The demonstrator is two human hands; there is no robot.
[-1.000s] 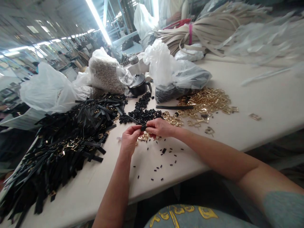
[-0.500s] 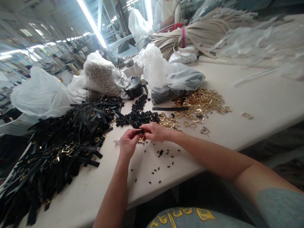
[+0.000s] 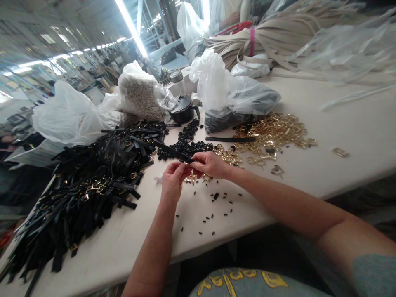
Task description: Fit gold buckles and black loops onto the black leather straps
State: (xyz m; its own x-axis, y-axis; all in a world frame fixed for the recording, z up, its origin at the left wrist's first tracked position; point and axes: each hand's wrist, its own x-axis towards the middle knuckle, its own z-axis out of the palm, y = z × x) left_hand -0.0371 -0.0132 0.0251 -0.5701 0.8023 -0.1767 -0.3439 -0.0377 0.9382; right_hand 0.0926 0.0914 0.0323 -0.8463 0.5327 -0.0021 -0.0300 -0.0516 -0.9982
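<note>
Black strap (image 3: 171,151) has turned slightly over half a second: more flat face shows beyond my fingertips. Right hand (image 3: 213,166) pinches strap's near end. Left hand (image 3: 171,179), thumb and fingers drawn together, meets it just below; cannot tell what it grips. Small black rings (image 3: 198,146) just beyond hands, gold buckles (image 3: 275,131) farther right, tiny black pieces (image 3: 215,196) nearer me. Step looks like fingertip work at strap end; next move seems to call for steady pinch.

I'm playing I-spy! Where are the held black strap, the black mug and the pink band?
Held black strap (image 3: 171,151): head view, middle stretch.
Black mug (image 3: 181,117): head view, its side.
Pink band (image 3: 252,41): head view, its middle.
</note>
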